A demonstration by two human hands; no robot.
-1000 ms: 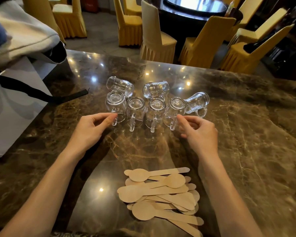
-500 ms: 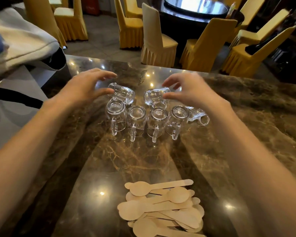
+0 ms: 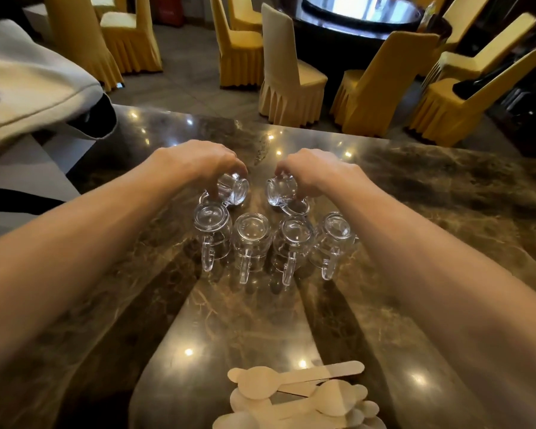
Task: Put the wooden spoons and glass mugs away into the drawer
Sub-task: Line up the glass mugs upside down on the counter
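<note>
Tipped mug (image 3: 234, 189) held on its side by left grip (image 3: 198, 164), fingers curled round it. Second tipped mug (image 3: 279, 191) likewise pinched by right grip (image 3: 317, 173). Four more mugs (image 3: 251, 239) ranged in row nearer on desk (image 3: 446, 212).

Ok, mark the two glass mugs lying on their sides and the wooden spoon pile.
left tipped mug (image 3: 236, 189): head view, on its round end.
right tipped mug (image 3: 276, 191): head view, on its round end.
wooden spoon pile (image 3: 257, 379): head view, on the top spoon's bowl.
</note>
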